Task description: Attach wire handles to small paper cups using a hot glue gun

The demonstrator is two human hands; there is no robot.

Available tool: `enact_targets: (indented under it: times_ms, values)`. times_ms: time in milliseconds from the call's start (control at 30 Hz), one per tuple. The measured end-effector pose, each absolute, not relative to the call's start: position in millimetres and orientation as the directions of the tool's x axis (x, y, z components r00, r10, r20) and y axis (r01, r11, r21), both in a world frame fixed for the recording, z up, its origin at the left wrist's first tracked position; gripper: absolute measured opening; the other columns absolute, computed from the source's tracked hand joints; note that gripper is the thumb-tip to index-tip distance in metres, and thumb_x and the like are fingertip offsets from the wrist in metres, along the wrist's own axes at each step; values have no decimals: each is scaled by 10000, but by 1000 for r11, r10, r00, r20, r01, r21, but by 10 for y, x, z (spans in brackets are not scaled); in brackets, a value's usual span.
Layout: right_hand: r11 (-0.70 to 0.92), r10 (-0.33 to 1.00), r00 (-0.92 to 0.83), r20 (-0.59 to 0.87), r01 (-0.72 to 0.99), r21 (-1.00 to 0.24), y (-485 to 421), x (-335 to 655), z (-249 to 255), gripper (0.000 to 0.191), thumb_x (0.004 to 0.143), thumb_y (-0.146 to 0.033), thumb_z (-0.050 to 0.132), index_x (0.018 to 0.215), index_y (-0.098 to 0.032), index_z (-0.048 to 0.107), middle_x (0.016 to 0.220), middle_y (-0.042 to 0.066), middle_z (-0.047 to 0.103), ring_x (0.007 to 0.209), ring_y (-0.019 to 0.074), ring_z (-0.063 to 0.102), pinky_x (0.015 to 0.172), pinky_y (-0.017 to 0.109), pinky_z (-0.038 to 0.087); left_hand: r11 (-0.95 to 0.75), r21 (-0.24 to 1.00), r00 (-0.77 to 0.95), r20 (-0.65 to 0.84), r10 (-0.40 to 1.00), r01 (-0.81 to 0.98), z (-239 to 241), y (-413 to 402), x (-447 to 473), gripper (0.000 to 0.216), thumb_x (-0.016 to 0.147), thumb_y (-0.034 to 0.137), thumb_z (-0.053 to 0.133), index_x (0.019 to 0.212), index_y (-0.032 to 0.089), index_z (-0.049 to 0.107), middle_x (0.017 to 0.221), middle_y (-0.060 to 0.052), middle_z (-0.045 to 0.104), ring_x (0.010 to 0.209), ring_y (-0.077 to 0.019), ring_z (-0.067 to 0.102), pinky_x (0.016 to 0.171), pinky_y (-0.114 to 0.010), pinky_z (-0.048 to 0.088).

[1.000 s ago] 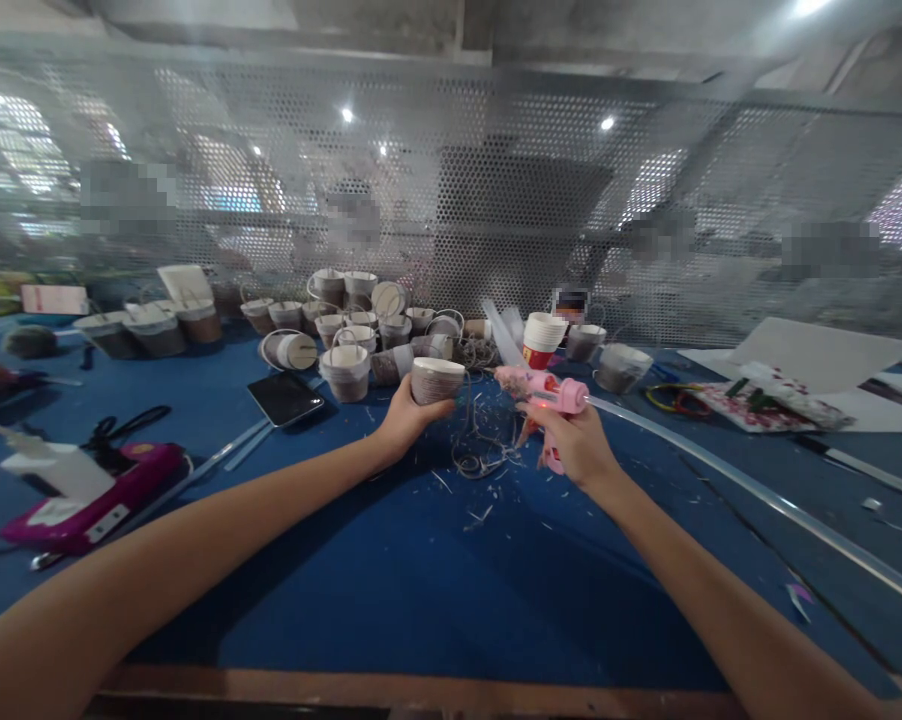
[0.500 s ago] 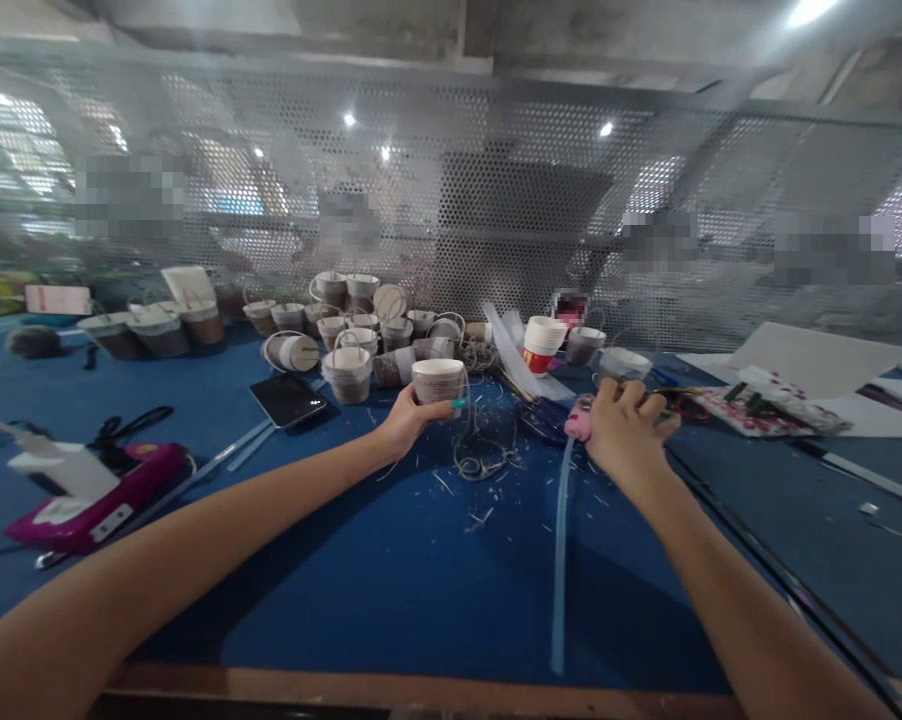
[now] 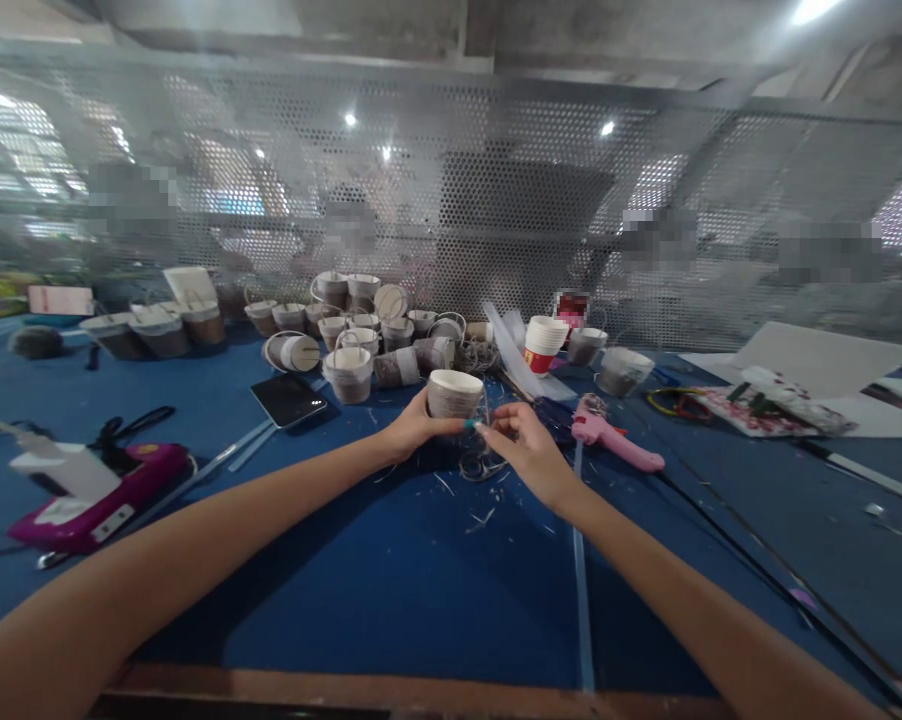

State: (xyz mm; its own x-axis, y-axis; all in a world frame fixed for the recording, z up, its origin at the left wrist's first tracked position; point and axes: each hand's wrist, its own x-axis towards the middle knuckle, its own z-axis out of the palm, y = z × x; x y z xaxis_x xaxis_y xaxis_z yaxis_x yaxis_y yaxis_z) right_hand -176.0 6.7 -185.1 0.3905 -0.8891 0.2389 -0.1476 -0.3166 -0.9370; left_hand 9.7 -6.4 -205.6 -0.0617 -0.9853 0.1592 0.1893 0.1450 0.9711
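Note:
My left hand (image 3: pixel 415 428) is closed round a small paper cup (image 3: pixel 455 394) wrapped in grey-brown twine, its white rim facing up. Close against the cup's right side, my right hand (image 3: pixel 530 448) has thumb and fingers pinched on the loose twine (image 3: pixel 487 400) that hangs from it. More of that twine lies in loops on the table below, partly hidden by the hands. To the right of my right hand a pink glue gun (image 3: pixel 620 443) lies on its side, a long translucent glue stick (image 3: pixel 582 580) stretching from it towards the table's front edge.
Several twine-wrapped cups with handles (image 3: pixel 348 375) crowd the back. Nearby are a red-and-white stack of paper cups (image 3: pixel 544 345), a black phone (image 3: pixel 288 400) and a purple power strip (image 3: pixel 113 500). Fibre scraps litter the blue table (image 3: pixel 391 590). A perforated metal screen (image 3: pixel 406 220) stands behind.
My right hand has let go of the glue gun and moved left to the cup's twine. The glue gun now lies on the table. My left hand has shifted the cup slightly right and down.

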Motion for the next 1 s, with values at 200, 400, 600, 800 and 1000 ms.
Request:
enact_targets:
  times_ms: [200, 400, 600, 800, 1000]
  values:
    - [-143, -873, 463, 151, 53, -988, 51, -1797, -1761, 391, 752, -562, 609, 684, -188, 517, 462, -98, 352, 414, 64, 349, 527, 271, 484, 67, 951, -121, 108, -987, 301, -2060, -53, 120, 579, 543, 174, 793, 1063, 161, 540, 1008, -74, 652, 920, -206, 614, 860, -377, 470]
    - [-170, -871, 442, 214, 138, -976, 41, -1822, -1755, 414, 740, -575, 625, 641, -191, 507, 452, -85, 381, 381, 67, 407, 409, 221, 417, 64, 936, -116, 110, -987, 347, -2046, -46, 103, 530, 510, 140, 762, 1007, 168, 578, 962, -51, 662, 887, -187, 610, 872, -358, 456]
    - [-253, -833, 486, 264, 88, -963, 99, -1816, -1761, 390, 813, -556, 561, 674, -195, 508, 464, -84, 396, 374, 65, 410, 410, 220, 432, 167, 982, -20, 170, -985, 87, -1998, -20, 79, 610, 451, 182, 856, 1002, 119, 601, 944, -90, 681, 867, -211, 624, 893, -409, 460]
    - [-267, -777, 577, 253, 62, -962, 170, -1786, -1776, 378, 843, -539, 530, 694, -192, 510, 486, -84, 403, 370, 65, 428, 410, 223, 450, 194, 974, -60, 202, -977, 117, -1960, 15, 71, 617, 459, 178, 856, 1014, 118, 592, 908, -76, 687, 865, -206, 635, 907, -412, 456]
    - [-272, -768, 589, 252, 56, -961, 188, -1778, -1784, 368, 857, -523, 519, 708, -186, 514, 489, -89, 407, 353, 58, 421, 409, 222, 446, 212, 969, -71, 222, -972, 127, -1969, 24, 52, 661, 474, 151, 843, 1063, 130, 544, 927, -72, 669, 899, -204, 622, 921, -410, 447]
